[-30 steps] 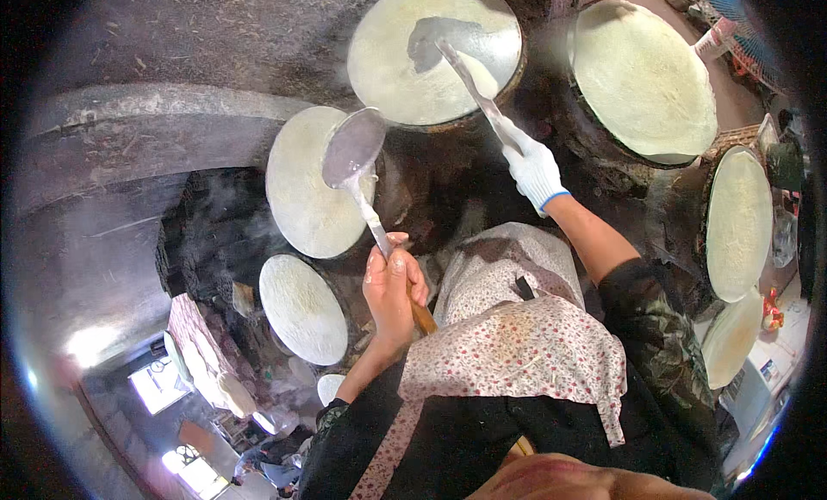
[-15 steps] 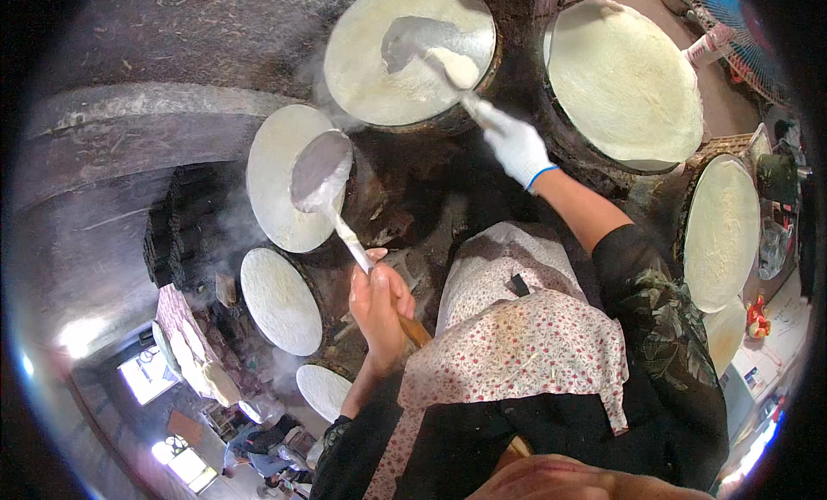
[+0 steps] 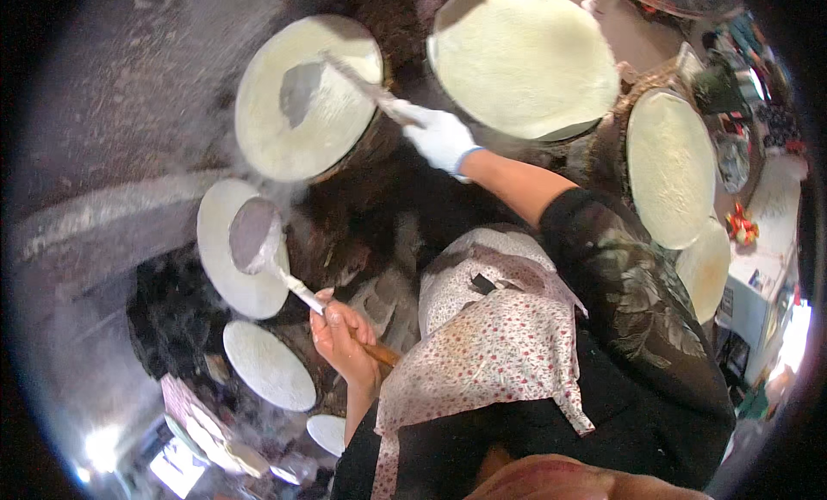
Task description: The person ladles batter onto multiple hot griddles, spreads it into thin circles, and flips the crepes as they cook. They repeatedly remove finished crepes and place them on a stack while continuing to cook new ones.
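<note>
My left hand [image 3: 346,336] is bare and closed around the long handle of a ladle [image 3: 252,235]. The ladle's round bowl, streaked with pale batter, hangs over an oval-looking pale griddle [image 3: 222,280]. In a white glove, my right hand [image 3: 438,140] grips a batter spreader [image 3: 360,84]. The spreader reaches over the far round griddle [image 3: 267,147]; its end is blurred. Pale batter covers most of that griddle, around a bare grey patch left of the spreader.
Another large round griddle [image 3: 525,61] covered in pale batter stands to the right, with a further coated one [image 3: 672,168] beyond. Smaller pale rounds [image 3: 270,366] lie at the lower left. Steam drifts on the left. A white cabinet [image 3: 749,306] stands far right.
The view has swung, shifting the griddles left and down. The spreader has swept across the batter, and the bare patch is smaller. Both hands keep their tools.
</note>
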`<act>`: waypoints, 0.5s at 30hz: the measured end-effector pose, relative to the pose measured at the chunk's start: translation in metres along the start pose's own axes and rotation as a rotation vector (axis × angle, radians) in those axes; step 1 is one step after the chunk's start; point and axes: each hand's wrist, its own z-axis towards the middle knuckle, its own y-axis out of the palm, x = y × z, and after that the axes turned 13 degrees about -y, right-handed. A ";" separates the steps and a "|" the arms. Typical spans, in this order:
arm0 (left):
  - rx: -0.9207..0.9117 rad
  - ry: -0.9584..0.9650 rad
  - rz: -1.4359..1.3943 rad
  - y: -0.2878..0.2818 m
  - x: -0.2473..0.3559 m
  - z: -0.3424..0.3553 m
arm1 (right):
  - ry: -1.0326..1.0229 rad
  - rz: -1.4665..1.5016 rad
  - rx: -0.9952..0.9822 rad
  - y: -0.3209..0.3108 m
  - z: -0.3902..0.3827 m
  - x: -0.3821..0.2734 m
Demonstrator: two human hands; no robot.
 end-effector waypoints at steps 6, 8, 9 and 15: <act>-0.072 -0.006 -0.007 0.001 -0.008 0.007 | -0.026 -0.039 -0.388 0.021 -0.012 -0.010; -0.064 -0.014 -0.009 0.001 -0.003 0.008 | -0.203 -0.029 0.008 0.017 -0.005 -0.011; -0.064 -0.033 0.043 0.002 -0.001 0.008 | -0.138 0.051 0.051 0.015 0.005 -0.011; -0.103 -0.097 0.033 0.006 0.012 0.011 | -0.013 0.272 -0.041 0.014 0.072 -0.012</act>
